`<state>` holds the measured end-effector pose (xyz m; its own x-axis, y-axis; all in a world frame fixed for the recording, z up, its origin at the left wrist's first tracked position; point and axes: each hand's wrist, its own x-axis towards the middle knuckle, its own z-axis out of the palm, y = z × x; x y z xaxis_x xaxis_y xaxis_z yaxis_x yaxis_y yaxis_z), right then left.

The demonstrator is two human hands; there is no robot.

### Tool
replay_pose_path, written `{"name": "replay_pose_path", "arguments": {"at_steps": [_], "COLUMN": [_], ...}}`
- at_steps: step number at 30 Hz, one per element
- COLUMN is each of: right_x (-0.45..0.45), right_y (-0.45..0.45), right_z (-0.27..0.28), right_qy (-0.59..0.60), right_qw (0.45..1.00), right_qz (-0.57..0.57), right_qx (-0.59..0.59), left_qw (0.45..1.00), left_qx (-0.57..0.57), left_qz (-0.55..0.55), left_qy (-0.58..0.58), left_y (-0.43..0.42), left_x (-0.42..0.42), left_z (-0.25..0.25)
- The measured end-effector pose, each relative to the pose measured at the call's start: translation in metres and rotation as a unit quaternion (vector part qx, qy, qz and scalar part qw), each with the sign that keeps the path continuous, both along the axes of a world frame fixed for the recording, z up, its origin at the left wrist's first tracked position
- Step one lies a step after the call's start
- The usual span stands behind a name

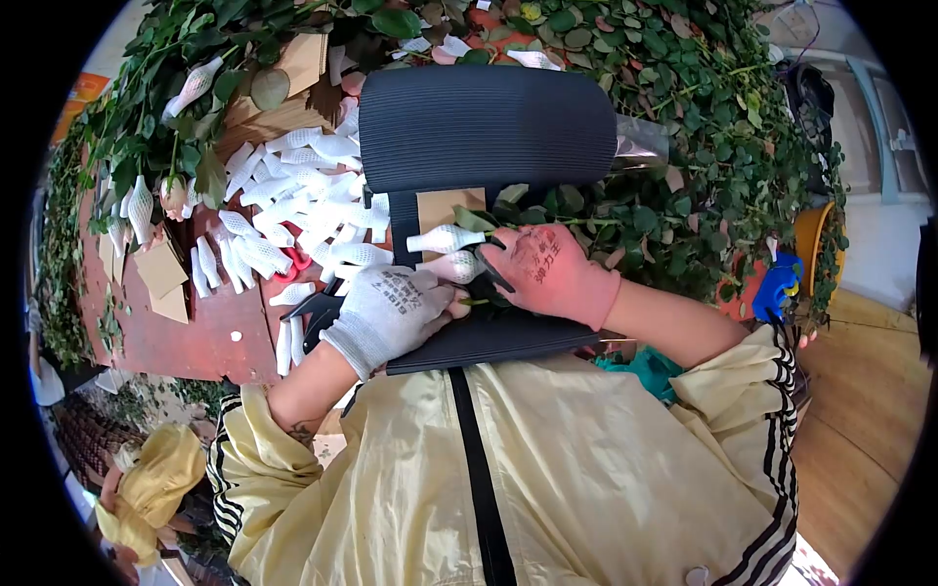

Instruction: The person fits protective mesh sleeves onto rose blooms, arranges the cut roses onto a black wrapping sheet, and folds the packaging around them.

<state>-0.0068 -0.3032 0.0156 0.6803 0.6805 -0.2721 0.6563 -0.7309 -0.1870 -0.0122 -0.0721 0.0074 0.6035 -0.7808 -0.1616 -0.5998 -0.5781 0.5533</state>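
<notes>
The left hand (391, 311), in a grey glove, curls against the lower bud (452, 266); its fingertips are partly tucked away, so I cannot tell whether it grips. The right hand (553, 275), in a pink glove, is bunched at the stem end of the two buds, and what lies inside its fingers is hidden. The upper bud (445, 238) lies just beside the lower one; both wear white foam nets, heads to the left. Both lie between the two ribbed parts of a black stand (489, 125), near a brown card (440, 207).

The step in hand looks like laying netted buds together in line. The next move seems to call for steady stems and a light touch, keeping the heads even without squeezing them.

Left of the stand, loose nets (303, 181) are heaped on the red bench (230, 337), with more cards (161, 272) beyond. Leafy stems (699, 107) cover the far and right sides, a yellow bucket (829, 244) past them. A person in yellow (166, 477) is at lower left.
</notes>
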Motion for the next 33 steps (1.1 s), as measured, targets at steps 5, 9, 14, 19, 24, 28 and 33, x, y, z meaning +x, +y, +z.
{"name": "replay_pose_path", "arguments": {"at_steps": [5, 9, 14, 19, 24, 28, 33], "right_x": [-0.009, -0.012, -0.013, -0.017, -0.009, -0.008, -0.007], "right_y": [0.002, 0.005, 0.004, -0.004, 0.001, 0.002, 0.001], "right_z": [-0.012, -0.016, -0.023, -0.037, -0.022, -0.024, -0.027], "right_qy": [-0.061, -0.067, -0.038, -0.207, -0.029, -0.022, -0.011], "right_qw": [0.998, 0.997, 0.999, 0.969, 0.996, 0.999, 0.998], "right_qz": [0.018, 0.02, 0.015, 0.032, -0.001, 0.019, 0.02], "right_qx": [0.025, 0.022, 0.012, 0.128, 0.081, 0.029, 0.05], "left_qw": [0.999, 0.99, 0.991, 0.987, 0.984, 0.984, 0.996], "left_qx": [-0.002, -0.032, 0.013, -0.005, -0.062, -0.081, 0.045], "left_qz": [0.037, 0.119, 0.066, -0.033, -0.054, -0.045, 0.06], "left_qy": [-0.021, -0.064, -0.117, -0.155, -0.157, -0.153, -0.039], "left_y": [0.004, 0.016, 0.017, 0.031, 0.035, 0.04, 0.099], "left_x": [0.003, 0.008, 0.009, 0.021, 0.025, 0.025, 0.032], "left_z": [0.018, 0.023, -0.015, -0.029, -0.025, -0.017, -0.008]}}
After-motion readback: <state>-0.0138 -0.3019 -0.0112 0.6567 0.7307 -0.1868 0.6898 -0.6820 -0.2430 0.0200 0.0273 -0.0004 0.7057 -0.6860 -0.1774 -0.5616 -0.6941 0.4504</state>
